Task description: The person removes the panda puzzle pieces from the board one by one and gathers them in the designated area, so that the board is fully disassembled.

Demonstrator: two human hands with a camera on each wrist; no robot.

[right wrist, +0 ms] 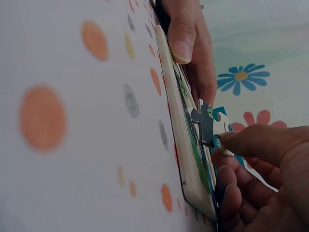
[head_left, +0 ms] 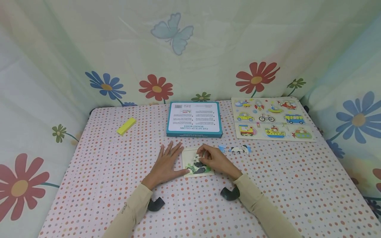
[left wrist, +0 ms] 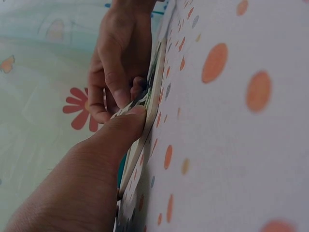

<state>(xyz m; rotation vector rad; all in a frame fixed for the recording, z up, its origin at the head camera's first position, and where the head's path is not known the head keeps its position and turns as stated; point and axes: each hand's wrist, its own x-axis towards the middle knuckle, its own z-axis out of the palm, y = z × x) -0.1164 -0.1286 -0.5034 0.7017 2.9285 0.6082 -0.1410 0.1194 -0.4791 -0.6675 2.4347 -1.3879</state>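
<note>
Nearest me, two beige sleeves (head_left: 129, 205) reach in at seven and five o'clock from the puzzle board (head_left: 188, 157), with dark curved fittings (head_left: 156, 204) beside the cuffs. The worktop (head_left: 98, 185) wears a dotted cloth, and I have room on it between the cuffs and the board's near edge, with broader stretches toward nine and three.

The left grip (head_left: 165, 165) is released: fingers straight and spread just outside the board's ten-o'clock corner, thumb resting on it near the eight-o'clock corner. The right grip (head_left: 215, 158) comes over the three-o'clock edge, grasping a puzzle piece (right wrist: 206, 126) between thumb and fingers; it is thin, knobbed, dark and white with some blue, and tilted over the board. I can't tell whether its lower edge touches. The board is flat, square and pale-rimmed, with green and black panda artwork inside.

Loose pieces (head_left: 239, 150) with a panda face lie between two and three o'clock. Farther out, a slim yellow block (head_left: 126, 126) sits at ten. A teal-edged, white-panelled box (head_left: 194, 119) stands at twelve, a narrow strip of cloth before it; a vehicle board (head_left: 272, 119) lies at two, near the far edge. Behind hangs a flowered curtain (head_left: 125, 49).
</note>
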